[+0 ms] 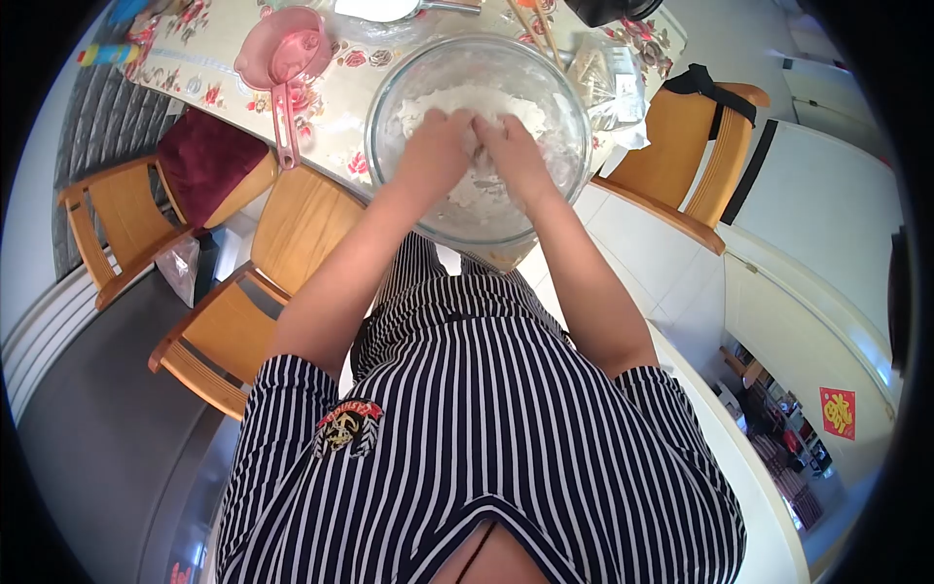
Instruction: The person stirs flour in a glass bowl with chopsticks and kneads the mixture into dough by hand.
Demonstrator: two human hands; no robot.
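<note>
A large clear glass bowl [382,185] stands at the front edge of the table, with white, crumbly floury dough [525,109] spread over its bottom and smears up its sides. My left hand [440,148] reaches into the bowl, its fingers curled into the dough. Close beside it, almost touching, my right hand [512,156] also has its fingers bent and pressed together in the dough. The fingertips of both hands are partly hidden, and some pale dough shows between them.
A pink plastic dipper [292,54] lies left of the bowl on the flowered tablecloth [209,63]. Chopsticks [545,34] and a clear plastic bag [608,83] are on the right. Wooden chairs [302,219] stand at the left, another chair [671,136] at the right.
</note>
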